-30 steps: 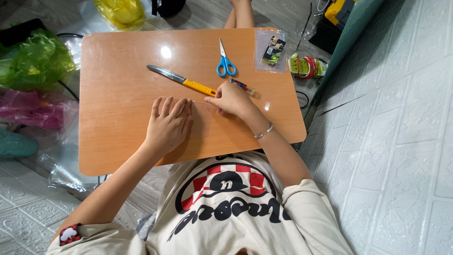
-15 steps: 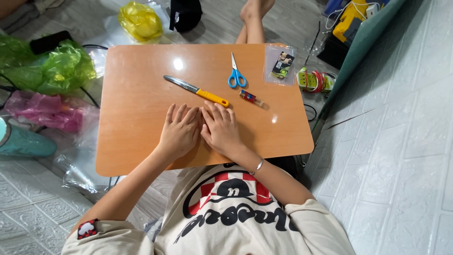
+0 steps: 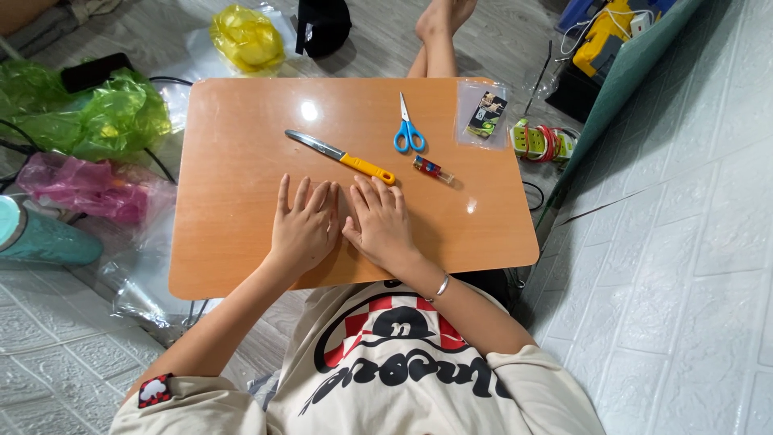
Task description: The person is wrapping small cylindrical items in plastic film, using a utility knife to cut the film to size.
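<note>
Orange-brown worktop (image 3: 241, 242) over grey floor, left hand (image 3: 304, 228) and right hand (image 3: 380, 223) flat, grip apart, empty, yellow-handled knife (image 3: 340, 156) just beyond right fingertips (image 3: 366, 189), blade pointing left, blue scissors (image 3: 408, 129) near.

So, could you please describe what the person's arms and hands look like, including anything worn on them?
Both hands, left hand and right hand, are bare, with no gloves. A thin silver bangle circles the right wrist. Short cream sleeves end above the elbows; the left one carries a small red and black patch.
</note>
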